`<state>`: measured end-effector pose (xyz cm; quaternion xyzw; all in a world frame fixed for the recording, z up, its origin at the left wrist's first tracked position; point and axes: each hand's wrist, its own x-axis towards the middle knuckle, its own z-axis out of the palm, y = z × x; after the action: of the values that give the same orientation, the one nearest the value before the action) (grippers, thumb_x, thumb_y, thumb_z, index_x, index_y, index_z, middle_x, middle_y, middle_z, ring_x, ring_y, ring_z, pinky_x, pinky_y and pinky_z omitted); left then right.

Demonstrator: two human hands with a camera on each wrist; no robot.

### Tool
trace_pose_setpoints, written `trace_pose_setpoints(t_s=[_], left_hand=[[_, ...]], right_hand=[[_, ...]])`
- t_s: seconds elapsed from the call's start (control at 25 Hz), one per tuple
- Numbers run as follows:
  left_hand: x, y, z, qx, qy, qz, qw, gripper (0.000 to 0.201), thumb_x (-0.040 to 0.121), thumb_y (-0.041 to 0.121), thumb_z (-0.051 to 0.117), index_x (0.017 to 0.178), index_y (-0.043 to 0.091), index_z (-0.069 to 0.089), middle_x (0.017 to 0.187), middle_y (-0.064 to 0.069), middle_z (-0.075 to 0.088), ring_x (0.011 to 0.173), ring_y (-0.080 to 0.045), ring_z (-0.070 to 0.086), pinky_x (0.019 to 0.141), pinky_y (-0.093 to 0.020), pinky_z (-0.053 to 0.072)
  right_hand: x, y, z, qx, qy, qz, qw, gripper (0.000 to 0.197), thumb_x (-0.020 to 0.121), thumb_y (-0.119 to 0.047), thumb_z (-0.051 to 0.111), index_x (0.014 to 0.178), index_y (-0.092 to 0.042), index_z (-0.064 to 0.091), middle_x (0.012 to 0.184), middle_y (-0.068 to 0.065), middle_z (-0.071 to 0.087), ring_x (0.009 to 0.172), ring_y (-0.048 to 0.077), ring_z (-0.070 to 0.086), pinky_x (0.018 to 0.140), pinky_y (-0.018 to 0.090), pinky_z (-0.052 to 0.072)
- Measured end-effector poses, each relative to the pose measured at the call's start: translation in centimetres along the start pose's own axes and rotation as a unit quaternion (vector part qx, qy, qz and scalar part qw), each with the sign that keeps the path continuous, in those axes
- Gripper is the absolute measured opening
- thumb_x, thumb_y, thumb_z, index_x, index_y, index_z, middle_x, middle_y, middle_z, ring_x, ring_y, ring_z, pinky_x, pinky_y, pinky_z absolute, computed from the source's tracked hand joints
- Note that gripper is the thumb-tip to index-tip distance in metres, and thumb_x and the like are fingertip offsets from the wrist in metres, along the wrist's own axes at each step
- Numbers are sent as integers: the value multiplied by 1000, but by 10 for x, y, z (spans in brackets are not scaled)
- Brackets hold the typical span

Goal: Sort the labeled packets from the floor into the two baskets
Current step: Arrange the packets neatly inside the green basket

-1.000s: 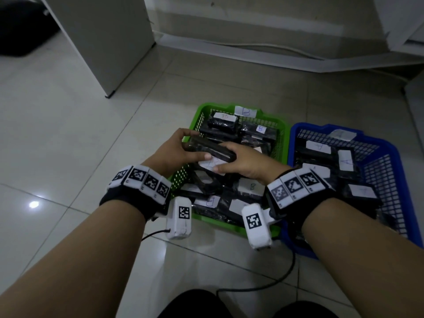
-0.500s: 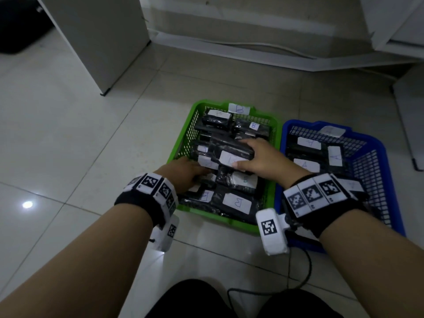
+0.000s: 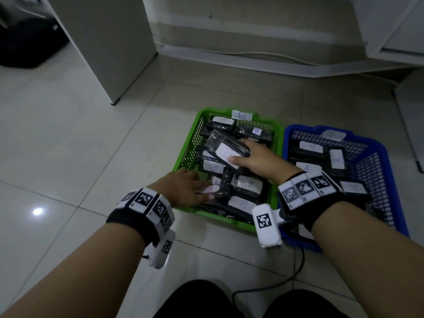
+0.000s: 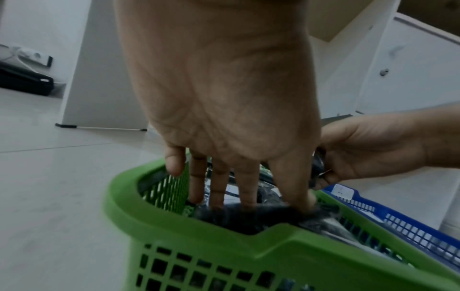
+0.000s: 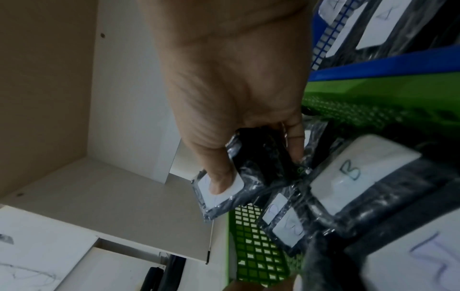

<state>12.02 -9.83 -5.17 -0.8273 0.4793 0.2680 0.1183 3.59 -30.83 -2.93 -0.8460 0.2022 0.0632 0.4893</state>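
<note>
A green basket (image 3: 187, 154) tagged B holds several black packets with white B labels. To its right, a blue basket (image 3: 387, 161) holds packets labelled A (image 3: 336, 159). My right hand (image 3: 254, 158) grips one black B packet (image 3: 226, 149) over the middle of the green basket, thumb pressed on its white label (image 5: 224, 187). My left hand (image 3: 191, 187) reaches into the near left corner of the green basket (image 4: 174, 222) with straight fingers (image 4: 245, 187) touching the packets there.
A white cabinet panel (image 3: 107, 42) stands on the tiled floor at the back left. A wall base with a cable (image 3: 252, 53) runs behind the baskets. A black cord (image 3: 275, 285) lies on the floor near my knees.
Both hands held one packet above the green basket. My left hand let go and dropped to the near left corner. My right hand lowered the packet onto the pile.
</note>
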Motion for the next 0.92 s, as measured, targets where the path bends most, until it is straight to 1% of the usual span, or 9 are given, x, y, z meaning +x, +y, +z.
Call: trace_pose_setpoints(t_s=[0.12,0.24,0.32,0.4,0.48,0.56,0.72,0.84,0.92], left_hand=[[-2,-10,9,-85,38,52,994,59,87,48,57,140,43,33,140,0,39,126,-22,41,104,-38,38],[-1,-13,15,-157,28,53,986,63,83,29,67,138,39,37,141,4,41,126,-19,43,103,-33,39],[2,-15,16,-148,38,56,987,65,81,29,69,138,37,38,139,2,44,124,-20,44,102,-33,39],[4,-17,14,-114,57,69,990,67,78,32,72,137,33,41,136,1,48,122,-21,44,101,-34,39],[4,-20,13,-100,78,71,989,68,74,34,75,135,32,45,135,4,51,121,-19,46,99,-32,40],[3,-20,12,-99,88,62,989,66,73,35,75,133,32,48,132,5,55,116,-17,51,94,-29,42],[-1,-19,9,-105,71,54,990,56,82,41,67,134,34,50,133,7,55,117,-17,53,93,-31,45],[-4,-22,3,-103,192,39,975,32,86,35,61,118,30,62,120,4,59,108,-19,56,84,-35,50],[2,-24,1,-109,268,30,957,39,79,26,69,117,21,58,123,-1,53,111,-22,51,86,-38,50]], right_hand=[[16,-11,16,59,-31,34,997,56,80,-40,71,128,-20,51,117,-1,64,102,17,62,91,36,50],[26,-22,33,128,-50,83,987,29,88,-36,62,110,-17,61,104,2,67,88,17,62,72,29,48],[32,-25,39,55,-78,90,991,28,90,-31,60,111,-12,62,103,5,65,91,21,61,81,32,49],[37,-25,42,-69,-111,76,988,41,87,-33,63,121,-11,58,114,7,62,103,24,60,91,33,46],[42,-26,42,-146,-147,54,977,47,85,-38,65,124,-13,57,122,5,60,107,22,57,89,30,44],[46,-27,42,-188,-184,37,964,48,85,-42,65,125,-16,56,127,4,59,109,20,56,90,27,41],[52,-20,44,-261,-228,28,938,65,90,-50,54,143,-16,37,145,4,45,128,22,45,107,33,35],[54,-14,48,-307,-244,29,919,68,91,-51,50,146,-17,30,148,6,41,130,23,43,109,33,34],[52,-13,49,-259,-197,1,946,62,89,-44,59,142,-17,39,141,6,49,123,22,49,100,26,38]])
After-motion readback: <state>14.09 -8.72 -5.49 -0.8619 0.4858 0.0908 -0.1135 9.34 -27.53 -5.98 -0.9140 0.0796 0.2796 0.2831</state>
